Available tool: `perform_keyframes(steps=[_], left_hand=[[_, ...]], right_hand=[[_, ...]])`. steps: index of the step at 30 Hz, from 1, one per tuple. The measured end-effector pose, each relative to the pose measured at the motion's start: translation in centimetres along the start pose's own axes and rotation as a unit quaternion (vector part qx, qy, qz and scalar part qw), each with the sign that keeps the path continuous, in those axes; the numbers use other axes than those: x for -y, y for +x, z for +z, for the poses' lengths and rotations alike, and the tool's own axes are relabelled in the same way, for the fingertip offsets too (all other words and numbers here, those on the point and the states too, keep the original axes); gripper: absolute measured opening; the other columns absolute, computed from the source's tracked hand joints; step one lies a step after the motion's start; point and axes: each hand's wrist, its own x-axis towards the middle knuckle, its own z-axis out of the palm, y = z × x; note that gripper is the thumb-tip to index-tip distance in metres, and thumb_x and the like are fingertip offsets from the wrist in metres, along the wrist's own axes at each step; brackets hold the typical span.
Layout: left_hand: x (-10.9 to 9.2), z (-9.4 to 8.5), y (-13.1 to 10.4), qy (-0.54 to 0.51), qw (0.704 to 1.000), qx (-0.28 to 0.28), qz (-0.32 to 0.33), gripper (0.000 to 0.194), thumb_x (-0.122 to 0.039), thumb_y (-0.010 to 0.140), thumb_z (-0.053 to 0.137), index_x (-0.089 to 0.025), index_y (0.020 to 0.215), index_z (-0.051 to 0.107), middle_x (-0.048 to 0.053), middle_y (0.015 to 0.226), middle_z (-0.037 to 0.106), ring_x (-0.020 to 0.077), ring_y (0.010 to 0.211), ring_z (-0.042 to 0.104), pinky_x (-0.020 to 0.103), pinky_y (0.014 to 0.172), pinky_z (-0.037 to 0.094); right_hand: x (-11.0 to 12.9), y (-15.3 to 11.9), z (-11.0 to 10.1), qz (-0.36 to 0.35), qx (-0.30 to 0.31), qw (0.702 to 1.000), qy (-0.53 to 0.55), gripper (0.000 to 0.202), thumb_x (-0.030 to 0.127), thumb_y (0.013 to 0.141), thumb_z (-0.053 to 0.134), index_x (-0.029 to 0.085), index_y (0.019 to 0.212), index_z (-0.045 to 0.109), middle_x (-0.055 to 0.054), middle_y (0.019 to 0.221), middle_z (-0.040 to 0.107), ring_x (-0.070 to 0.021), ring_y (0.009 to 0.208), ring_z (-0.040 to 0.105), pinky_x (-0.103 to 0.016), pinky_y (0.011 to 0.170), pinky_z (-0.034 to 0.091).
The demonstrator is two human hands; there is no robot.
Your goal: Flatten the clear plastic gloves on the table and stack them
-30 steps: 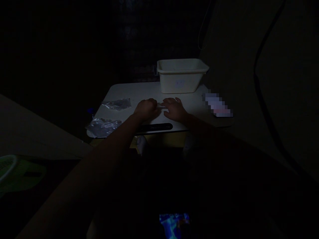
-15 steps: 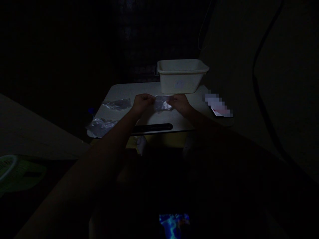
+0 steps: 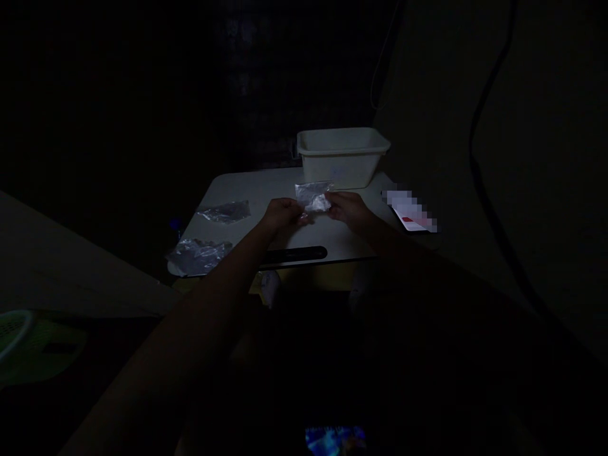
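Hands: left hand (image 3: 281, 214) and right hand (image 3: 349, 206) pinching opposite sides of shiny sheet (image 3: 311, 195) | Place: above worktop (image 3: 266, 183), between near edge and tub (image 3: 339, 166) by far right corner | Handling (judged): light, even tension; flatten creases gently; contents unclear.

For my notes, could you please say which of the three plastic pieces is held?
The piece between left hand and right hand; the far-left piece and near-left piece lie on the table.
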Motion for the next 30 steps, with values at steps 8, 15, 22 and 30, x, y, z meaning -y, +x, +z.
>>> perform_keyframes(steps=[8,15,22,30], left_hand=[[-0.2,0.6,-0.3,-0.043,0.996,0.067,-0.032,0.016,-0.022,0.054,0.063,-0.011,0.054,0.05,0.0,0.048,0.056,0.0089,0.045,0.053,0.019,0.047,0.04],[-0.6,1.2,0.4,-0.048,0.998,-0.006,0.047,0.018,-0.026,0.05,0.062,-0.011,0.056,0.054,-0.005,0.043,0.047,0.003,0.039,0.039,0.015,0.041,0.03],[-1.3,2.5,-0.2,-0.131,0.99,-0.029,0.046,0.015,-0.023,0.051,0.059,-0.013,0.057,0.05,-0.004,0.046,0.05,0.006,0.044,0.046,0.017,0.046,0.035],[-0.4,3.9,-0.2,-0.16,0.986,-0.008,0.039,0.017,-0.023,0.05,0.059,-0.013,0.061,0.051,-0.003,0.05,0.052,0.008,0.045,0.048,0.018,0.043,0.036]], right_hand=[[0.7,-0.3,-1.1,-0.023,0.027,0.999,-0.027,0.018,0.03,0.048,0.064,0.017,0.056,0.055,0.004,0.049,0.052,-0.0072,0.048,0.046,-0.021,0.049,0.035],[1.8,-0.6,-1.6,-0.038,0.037,0.998,0.013,0.022,0.033,0.049,0.062,0.016,0.059,0.056,0.003,0.053,0.052,-0.009,0.051,0.047,-0.025,0.054,0.036],[1.8,-1.5,-1.4,0.03,0.057,0.998,0.005,0.026,0.037,0.052,0.062,0.016,0.065,0.056,0.0,0.065,0.057,-0.012,0.065,0.052,-0.024,0.059,0.036],[1.6,-0.7,-0.7,-0.057,0.015,0.998,0.016,0.029,0.041,0.052,0.062,0.015,0.06,0.054,0.001,0.059,0.054,-0.0113,0.057,0.049,-0.023,0.052,0.036]])
